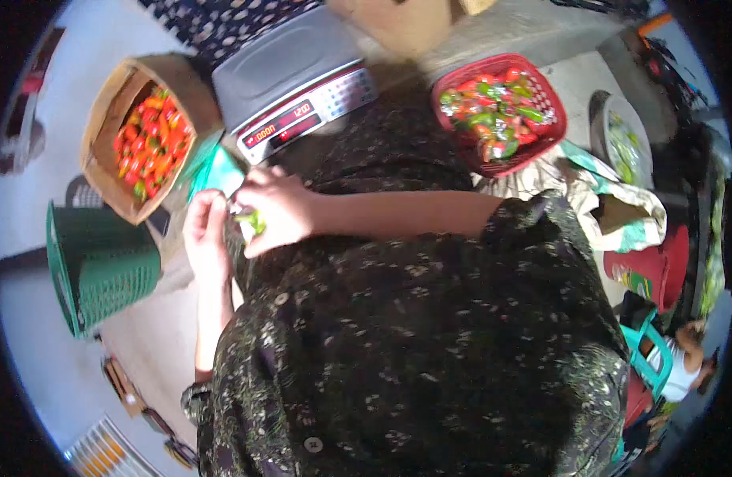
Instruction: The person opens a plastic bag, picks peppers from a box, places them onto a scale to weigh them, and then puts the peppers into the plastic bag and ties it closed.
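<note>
My right hand (pixel 280 205) is closed around a small clear bag with green peppers (pixel 254 222) in it, in front of the scale. Close beside it on the left, my left hand (pixel 207 226) has its thumb and finger pinched together at the bag's edge; what lies between them is too small to make out. Just above both hands is a green plastic sheet or bag (pixel 216 171). The grey digital scale (pixel 290 63) stands beyond them with its red display lit.
A cardboard box (pixel 103 119) of red and orange peppers stands at the left, above a green basket (pixel 103 254). On the right are a red basket (pixel 558 119) of bagged peppers, a sack (pixel 620 211) and a red bucket (pixel 672 270). A person (pixel 680 370) is at the far lower right.
</note>
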{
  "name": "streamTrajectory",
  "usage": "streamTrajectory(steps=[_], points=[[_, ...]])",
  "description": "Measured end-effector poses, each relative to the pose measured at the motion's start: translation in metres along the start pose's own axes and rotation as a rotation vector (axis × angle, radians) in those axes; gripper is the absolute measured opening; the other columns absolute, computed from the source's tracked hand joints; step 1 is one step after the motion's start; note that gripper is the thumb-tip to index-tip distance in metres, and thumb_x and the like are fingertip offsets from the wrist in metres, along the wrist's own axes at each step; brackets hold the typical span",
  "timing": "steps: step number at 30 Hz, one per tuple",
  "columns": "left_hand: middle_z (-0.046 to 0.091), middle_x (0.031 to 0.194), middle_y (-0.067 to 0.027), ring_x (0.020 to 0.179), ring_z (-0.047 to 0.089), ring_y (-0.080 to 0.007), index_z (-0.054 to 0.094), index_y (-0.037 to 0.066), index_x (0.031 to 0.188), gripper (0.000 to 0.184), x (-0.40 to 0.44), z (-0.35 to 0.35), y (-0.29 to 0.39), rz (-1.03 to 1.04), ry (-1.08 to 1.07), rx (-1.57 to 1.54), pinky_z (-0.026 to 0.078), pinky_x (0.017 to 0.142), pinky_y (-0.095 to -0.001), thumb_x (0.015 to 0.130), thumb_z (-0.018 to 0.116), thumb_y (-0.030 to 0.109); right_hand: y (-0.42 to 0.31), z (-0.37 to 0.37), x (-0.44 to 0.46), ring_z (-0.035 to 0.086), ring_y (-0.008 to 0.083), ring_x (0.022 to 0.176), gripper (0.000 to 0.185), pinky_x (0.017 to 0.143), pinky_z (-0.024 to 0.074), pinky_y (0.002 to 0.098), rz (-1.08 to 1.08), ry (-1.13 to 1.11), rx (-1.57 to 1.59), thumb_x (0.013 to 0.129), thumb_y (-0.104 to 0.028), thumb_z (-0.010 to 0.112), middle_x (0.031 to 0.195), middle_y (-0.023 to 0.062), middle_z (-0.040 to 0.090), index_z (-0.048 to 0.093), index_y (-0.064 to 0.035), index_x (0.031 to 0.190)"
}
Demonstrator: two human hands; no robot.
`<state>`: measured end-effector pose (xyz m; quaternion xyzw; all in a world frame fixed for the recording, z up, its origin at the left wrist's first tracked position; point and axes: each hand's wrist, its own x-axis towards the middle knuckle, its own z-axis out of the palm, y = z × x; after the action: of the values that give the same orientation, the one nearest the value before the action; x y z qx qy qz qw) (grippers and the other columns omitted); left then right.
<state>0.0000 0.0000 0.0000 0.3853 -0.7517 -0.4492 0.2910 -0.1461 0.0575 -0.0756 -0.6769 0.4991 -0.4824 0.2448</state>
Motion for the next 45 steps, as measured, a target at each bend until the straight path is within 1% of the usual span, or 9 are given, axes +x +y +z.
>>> streamTrajectory(steps=[8,11,16,18,20,25,31,35,45], points=[[0.047,0.088,-0.0004,0.078,0.041,-0.0085,0.05,0.007,0.095,0.01,-0.008,0.094,-0.014,0.15,0.025,-0.232,0.035,0.074,-0.0232,0.094,0.045,0.015,0.071,-0.092,-0.07,0.06,0.0162,0.087,0.055,0.076,0.0486,0.0303,0.458,-0.014,0.267,0.068,-0.032,0.075,0.095,0.0086,0.061,0.054,-0.0036,0.111],[0.046,0.088,-0.0012,0.079,0.041,-0.0095,0.049,0.007,0.097,0.008,-0.008,0.088,-0.017,0.184,0.025,-0.208,0.035,0.075,-0.0238,0.093,0.046,0.012,0.145,-0.145,-0.115,0.059,0.0143,0.095,0.025,0.085,0.0451,0.0287,0.461,0.215,0.883,0.081,-0.016,0.06,0.102,0.0081,0.064,0.063,-0.0018,0.101],[0.046,0.086,-0.0007,0.079,0.043,-0.0092,0.049,0.007,0.099,0.009,-0.02,0.077,-0.049,0.102,0.046,-0.151,0.037,0.074,-0.023,0.093,0.048,0.014,0.193,-0.242,-0.276,0.062,0.017,0.076,0.039,0.055,0.0491,0.0277,0.985,1.109,0.295,0.073,-0.022,0.071,0.09,0.0057,0.062,0.056,-0.0058,0.105],[0.048,0.087,0.0004,0.079,0.045,-0.0083,0.051,0.007,0.098,0.009,-0.026,0.075,-0.058,0.046,0.093,-0.152,0.038,0.073,-0.0226,0.092,0.05,0.013,0.219,-0.273,-0.338,0.061,0.0285,0.09,0.069,0.084,0.0475,0.0374,1.142,1.244,-0.475,0.06,-0.037,0.079,0.103,0.0159,0.061,0.053,0.0025,0.111],[0.049,0.088,0.0007,0.079,0.045,-0.0083,0.052,0.006,0.096,0.008,-0.028,0.069,-0.07,0.058,0.09,-0.131,0.038,0.074,-0.0226,0.091,0.052,0.012,0.271,-0.315,-0.409,0.055,0.0301,0.107,0.071,0.092,0.042,0.0369,1.295,0.944,-0.746,0.062,-0.038,0.077,0.119,0.0191,0.055,0.052,-0.0009,0.118],[0.048,0.088,0.0018,0.081,0.044,-0.0078,0.052,0.007,0.094,0.005,-0.023,0.07,-0.083,0.025,0.125,-0.079,0.037,0.076,-0.0223,0.09,0.053,0.01,0.23,-0.321,-0.316,0.058,0.0181,0.095,0.015,0.086,0.0443,0.0309,1.124,0.782,0.146,0.084,-0.017,0.057,0.093,0.0056,0.062,0.062,-0.0035,0.09],[0.052,0.078,0.0017,0.077,0.048,-0.0075,0.055,0.005,0.088,0.009,-0.007,0.057,-0.148,-0.203,0.072,0.027,0.04,0.073,-0.0235,0.09,0.053,0.013,0.187,-0.18,-0.192,0.051,0.0259,0.109,0.032,0.096,0.0369,0.0376,0.582,0.068,-0.525,0.08,-0.023,0.063,0.11,0.0121,0.059,0.06,-0.0077,0.108],[0.062,0.079,-0.012,0.084,0.06,-0.027,0.06,0.001,0.09,0.016,-0.016,0.046,-0.219,-0.067,-0.091,0.638,0.046,0.078,-0.0382,0.082,0.059,0.015,0.171,-0.136,-0.161,0.044,0.0298,0.116,0.034,0.096,0.0353,0.0439,0.329,-0.265,-0.698,0.078,-0.028,0.064,0.12,0.0082,0.053,0.061,-0.0137,0.108],[0.057,0.106,-0.0234,0.099,0.054,-0.041,0.048,0.0,0.118,0.043,0.047,0.084,-0.267,-0.333,-0.034,0.967,0.043,0.088,-0.0477,0.082,0.052,0.025,0.18,-0.145,-0.151,0.054,0.0277,0.102,0.025,0.088,0.0415,0.0412,0.261,-0.139,-0.653,0.076,-0.026,0.064,0.106,0.0061,0.061,0.064,-0.0102,0.096]])
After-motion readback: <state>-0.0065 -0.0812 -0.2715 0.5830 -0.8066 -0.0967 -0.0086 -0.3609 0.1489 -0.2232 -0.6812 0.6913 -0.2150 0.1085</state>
